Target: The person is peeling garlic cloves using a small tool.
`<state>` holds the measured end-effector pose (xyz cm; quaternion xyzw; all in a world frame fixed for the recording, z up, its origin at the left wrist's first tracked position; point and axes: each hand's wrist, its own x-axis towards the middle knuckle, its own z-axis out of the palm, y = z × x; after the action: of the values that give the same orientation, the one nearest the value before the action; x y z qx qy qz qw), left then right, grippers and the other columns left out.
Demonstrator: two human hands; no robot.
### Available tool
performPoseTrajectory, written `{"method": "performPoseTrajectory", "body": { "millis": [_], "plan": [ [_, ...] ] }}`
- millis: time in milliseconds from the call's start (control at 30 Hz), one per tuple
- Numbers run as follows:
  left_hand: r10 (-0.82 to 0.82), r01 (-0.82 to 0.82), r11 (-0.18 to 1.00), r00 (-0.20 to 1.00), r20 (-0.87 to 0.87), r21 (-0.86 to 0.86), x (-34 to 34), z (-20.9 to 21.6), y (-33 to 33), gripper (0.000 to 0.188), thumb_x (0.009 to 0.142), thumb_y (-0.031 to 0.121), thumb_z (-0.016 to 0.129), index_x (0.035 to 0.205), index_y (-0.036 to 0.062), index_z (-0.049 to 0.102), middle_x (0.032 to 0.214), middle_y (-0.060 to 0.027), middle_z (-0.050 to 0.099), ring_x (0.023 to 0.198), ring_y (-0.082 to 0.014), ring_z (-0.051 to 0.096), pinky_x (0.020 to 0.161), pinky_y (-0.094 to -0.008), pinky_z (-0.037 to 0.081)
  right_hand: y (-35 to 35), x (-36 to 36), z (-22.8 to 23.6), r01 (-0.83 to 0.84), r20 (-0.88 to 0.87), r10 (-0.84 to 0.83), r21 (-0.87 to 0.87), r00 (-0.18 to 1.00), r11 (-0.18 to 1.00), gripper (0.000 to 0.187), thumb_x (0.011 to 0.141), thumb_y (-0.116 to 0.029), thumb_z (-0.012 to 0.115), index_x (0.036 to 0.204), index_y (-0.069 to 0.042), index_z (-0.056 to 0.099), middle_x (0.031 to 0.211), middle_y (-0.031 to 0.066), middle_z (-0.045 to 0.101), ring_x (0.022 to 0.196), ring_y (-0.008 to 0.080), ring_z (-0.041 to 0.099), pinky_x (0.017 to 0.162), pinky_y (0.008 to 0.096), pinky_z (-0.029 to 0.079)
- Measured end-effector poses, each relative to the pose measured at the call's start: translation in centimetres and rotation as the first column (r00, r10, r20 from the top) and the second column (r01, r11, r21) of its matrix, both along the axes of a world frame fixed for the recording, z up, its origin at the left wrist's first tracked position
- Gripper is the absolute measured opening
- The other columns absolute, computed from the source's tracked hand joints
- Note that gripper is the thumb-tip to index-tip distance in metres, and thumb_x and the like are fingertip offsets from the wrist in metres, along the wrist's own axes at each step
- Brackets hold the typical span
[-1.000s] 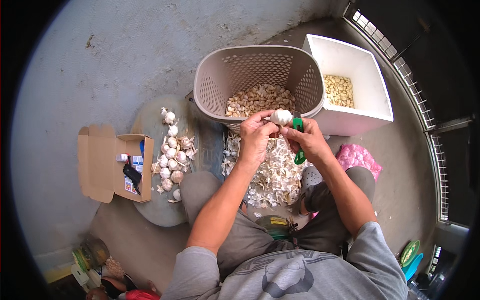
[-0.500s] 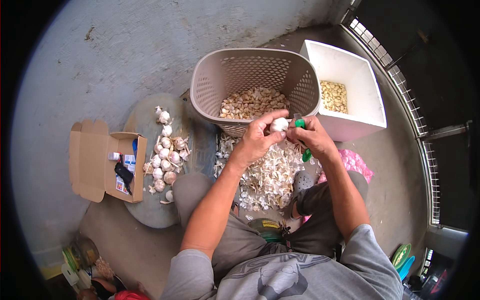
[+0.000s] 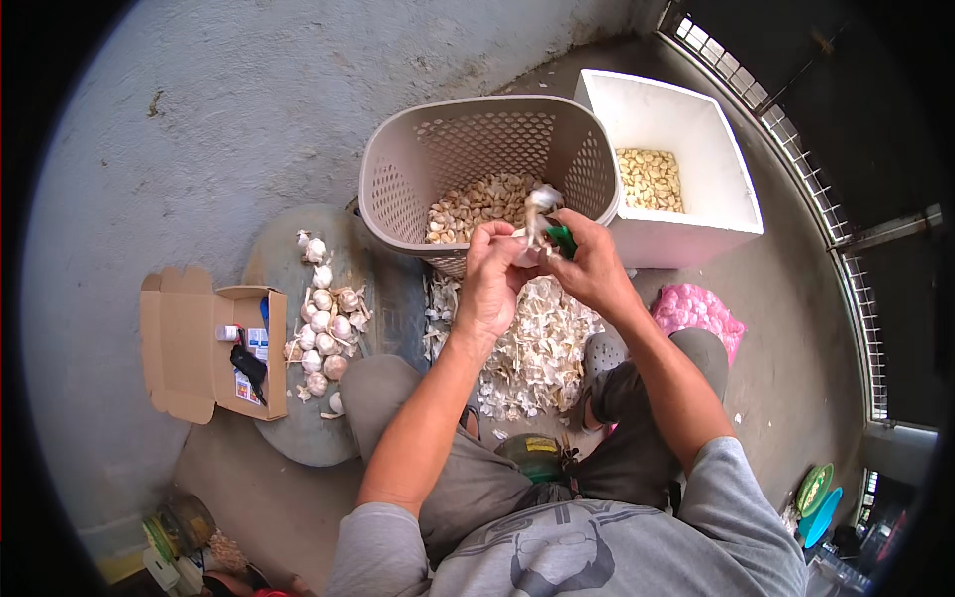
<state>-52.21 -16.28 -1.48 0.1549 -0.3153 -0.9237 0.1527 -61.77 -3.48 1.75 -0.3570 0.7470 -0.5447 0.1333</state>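
Over the near rim of the basket my two hands meet. My left hand is closed on a white garlic bulb, mostly hidden by fingers. My right hand grips a small green-handled tool against the garlic; its working end is too blurred to make out. A pale piece of garlic, smeared by motion, sticks up above the fingers. Beyond the hands, the grey-brown perforated basket holds loose unpeeled cloves. Below them, a heap of papery garlic skins covers the floor between my feet.
Whole garlic bulbs lie on a round grey surface at left, beside an open cardboard box. A white foam box with peeled cloves stands right of the basket. A pink bag sits by my right knee.
The garlic bulb has turned lower into my left fingers, and a pale piece now sticks up blurred above it. Both hands have come closer together. The whole view has shifted slightly.
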Motion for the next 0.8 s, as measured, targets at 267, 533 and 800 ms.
{"method": "performPoseTrajectory", "body": {
  "millis": [267, 533, 800],
  "plan": [
    [-0.040, 0.046, 0.997, 0.996, 0.079, -0.068, -0.3, -1.3, 1.3, 0.038, 0.109, 0.046, 0.049, 0.113, 0.0095, 0.057, 0.091, -0.0019, 0.063, 0.079, -0.0111, 0.065, 0.072, -0.0323, 0.057, 0.3, 0.1, 0.5, -0.074, -0.142, 0.086, 0.082, 0.986, 0.994, 0.021, 0.083, -0.008, 0.076, 0.094, 0.004, 0.062, 0.085, 0.0229, 0.064, 0.078, 0.0398, 0.064, 0.072, 0.0447, 0.051],
    [0.058, -0.041, 0.981, 0.995, 0.083, -0.188, -0.2, -3.4, 1.3, 0.043, 0.107, 0.051, 0.051, 0.105, 0.0090, 0.058, 0.080, 0.0001, 0.061, 0.069, -0.0102, 0.063, 0.056, -0.0304, 0.054, 0.2, 0.8, 0.3, -0.072, -0.320, 0.161, 0.272, 0.934, 0.960, 0.016, 0.089, -0.011, 0.070, 0.089, 0.003, 0.062, 0.084, 0.0235, 0.063, 0.081, 0.0462, 0.064, 0.070, 0.0501, 0.051],
    [0.041, -0.013, 0.997, 0.914, 0.404, -0.072, 0.0, -0.5, 0.6, 0.060, 0.102, 0.064, 0.046, 0.095, 0.0063, 0.062, 0.069, -0.0053, 0.060, 0.049, -0.0185, 0.058, 0.037, -0.0348, 0.046, 0.4, 0.7, 1.6, -0.117, -0.089, 0.135, 0.178, 0.987, 0.977, 0.028, 0.097, -0.016, 0.070, 0.083, 0.003, 0.053, 0.064, 0.0155, 0.054, 0.056, 0.0219, 0.054, 0.053, 0.0412, 0.042]
  ]
}}
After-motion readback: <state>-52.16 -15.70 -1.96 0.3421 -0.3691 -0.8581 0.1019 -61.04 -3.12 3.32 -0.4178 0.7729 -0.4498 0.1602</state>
